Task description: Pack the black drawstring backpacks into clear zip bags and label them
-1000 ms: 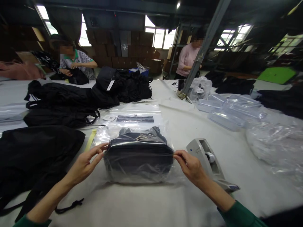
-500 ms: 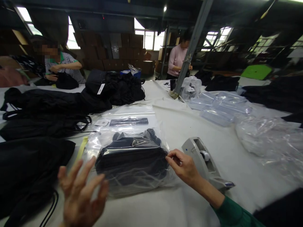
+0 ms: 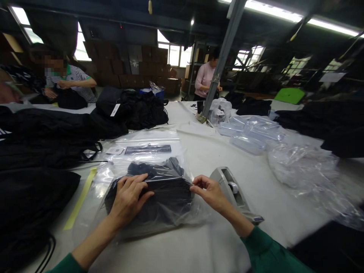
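Observation:
A clear plastic bag (image 3: 159, 223) with a folded black item (image 3: 167, 193) inside lies on the white table in front of me. My left hand (image 3: 127, 195) rests on the bag's upper left part, fingers stretched out over the plastic. At the bag's right edge, my right hand (image 3: 206, 189) pinches the plastic between thumb and forefinger. Just right of that hand stands a grey tape dispenser (image 3: 233, 189). A yellow strip (image 3: 81, 201) lies left of the bag. Beyond the bag are flat clear bags with a black printed panel (image 3: 148, 149) and a white tag (image 3: 115, 151).
Black drawstring bags (image 3: 34, 197) are heaped along the left. Clear plastic boxes (image 3: 250, 134) and crumpled plastic bags (image 3: 304, 167) lie to the right. A metal post (image 3: 218, 72) rises from the table's far part. Two co-workers, one in a striped shirt (image 3: 82, 85), one in pink (image 3: 203, 77), handle things beyond.
My left hand has come down from above the table's left side onto the bag. The right hand still pinches the bag's right edge. The whole view has shifted slightly.

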Available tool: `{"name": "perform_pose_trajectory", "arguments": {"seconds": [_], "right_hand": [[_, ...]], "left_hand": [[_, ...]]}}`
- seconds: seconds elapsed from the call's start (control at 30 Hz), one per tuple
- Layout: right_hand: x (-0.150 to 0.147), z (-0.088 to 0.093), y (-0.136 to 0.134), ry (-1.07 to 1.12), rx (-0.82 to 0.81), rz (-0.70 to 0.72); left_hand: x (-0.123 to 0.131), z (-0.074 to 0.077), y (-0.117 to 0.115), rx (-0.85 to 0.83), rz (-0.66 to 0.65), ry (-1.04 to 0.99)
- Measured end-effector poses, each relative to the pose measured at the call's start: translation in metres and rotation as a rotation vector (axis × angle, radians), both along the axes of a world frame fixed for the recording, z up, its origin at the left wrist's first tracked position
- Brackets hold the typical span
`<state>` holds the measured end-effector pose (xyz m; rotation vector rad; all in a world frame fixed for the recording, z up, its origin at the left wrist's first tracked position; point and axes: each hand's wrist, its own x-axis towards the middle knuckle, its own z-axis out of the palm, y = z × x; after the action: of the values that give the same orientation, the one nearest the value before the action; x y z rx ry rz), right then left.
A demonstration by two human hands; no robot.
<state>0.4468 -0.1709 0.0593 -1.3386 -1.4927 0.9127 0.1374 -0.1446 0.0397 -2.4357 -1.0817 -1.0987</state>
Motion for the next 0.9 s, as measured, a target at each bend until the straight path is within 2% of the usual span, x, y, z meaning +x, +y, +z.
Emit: {"name": "perform_pose_trajectory", "arguments": {"seconds": [0.17,0.27,0.33,0.47,0.57,0.7,0.8,0.9], "right_hand": [[0.013,-0.008,0.004,0.073,-0.045,-0.070],[0.032,-0.005,0.000,-0.005,0.032,-0.181],[0.055,0.000,-0.008,-0.069,0.086,-0.284],[0.121,0.011,-0.048,-0.155,0.106,-0.539],[0.160,0.012,-0.092,-0.237,0.018,-0.658],[0.170,-0.003,-0.130,-0.231,-0.206,-0.568],[0.158,-0.012,-0.131,-0.171,-0.293,-0.467],[0.147,-0.013,-0.120,-0.111,-0.321,-0.401]], "left_hand": [[0.001,-0.001,0.000,0.016,-0.014,0.001],[0.002,0.000,0.000,0.038,-0.006,0.017],[0.002,0.000,-0.001,0.056,-0.004,0.024],[-0.002,-0.004,-0.001,0.099,-0.011,0.026],[-0.006,-0.012,0.004,0.129,-0.014,0.020],[-0.008,-0.020,0.011,0.164,-0.027,-0.001],[-0.010,-0.021,0.013,0.189,-0.036,0.003],[-0.011,-0.022,0.014,0.207,-0.039,0.010]]}}
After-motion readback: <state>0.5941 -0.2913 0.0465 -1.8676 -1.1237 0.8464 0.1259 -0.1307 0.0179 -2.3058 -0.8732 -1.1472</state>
